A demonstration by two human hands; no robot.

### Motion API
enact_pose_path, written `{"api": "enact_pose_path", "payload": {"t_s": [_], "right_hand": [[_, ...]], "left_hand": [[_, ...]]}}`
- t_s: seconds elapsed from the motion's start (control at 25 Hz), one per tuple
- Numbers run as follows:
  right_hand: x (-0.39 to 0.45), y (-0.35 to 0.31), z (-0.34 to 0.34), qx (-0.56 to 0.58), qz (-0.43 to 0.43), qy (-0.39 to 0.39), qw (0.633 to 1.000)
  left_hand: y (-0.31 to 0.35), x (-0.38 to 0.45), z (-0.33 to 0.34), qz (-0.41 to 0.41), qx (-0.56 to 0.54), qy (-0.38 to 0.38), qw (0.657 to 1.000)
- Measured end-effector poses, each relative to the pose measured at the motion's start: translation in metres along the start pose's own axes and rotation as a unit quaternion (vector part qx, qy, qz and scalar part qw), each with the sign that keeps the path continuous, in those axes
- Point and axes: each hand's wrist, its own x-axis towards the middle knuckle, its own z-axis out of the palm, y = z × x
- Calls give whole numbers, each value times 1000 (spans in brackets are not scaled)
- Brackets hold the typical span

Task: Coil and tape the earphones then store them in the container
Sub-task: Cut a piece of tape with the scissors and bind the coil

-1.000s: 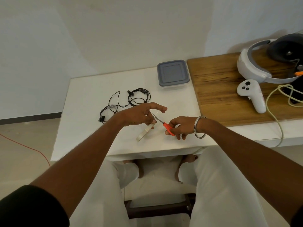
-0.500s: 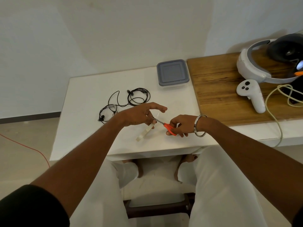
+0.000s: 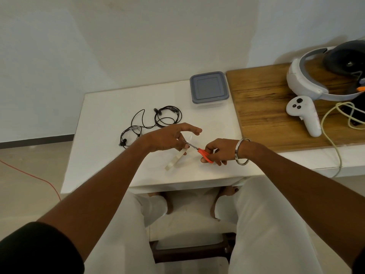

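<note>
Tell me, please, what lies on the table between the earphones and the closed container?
Nothing: in the head view, only bare white table shows between the earphones and the container, which stand apart. Both hands work nearer the front edge.

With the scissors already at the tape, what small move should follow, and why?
Probably close the scissors in the right hand to cut the clear tape strip that the left hand holds up from the tape roll. The blades sit at the strip, and the earphones lie untaped.
</note>
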Motion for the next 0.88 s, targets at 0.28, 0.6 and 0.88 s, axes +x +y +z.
{"api": "enact_pose_path", "payload": {"t_s": [0.28,0.6,0.88], "right_hand": [[0,7,2,-3,-22,85,996],[7,26,-9,-156,100,328,926],[6,15,-12,-146,206,318,914]], "left_hand": [[-1,-2,1,-5,-32,18,999],[-10,-8,-2,6,-132,69,989],[-6,-7,5,30,-118,79,989]]}}
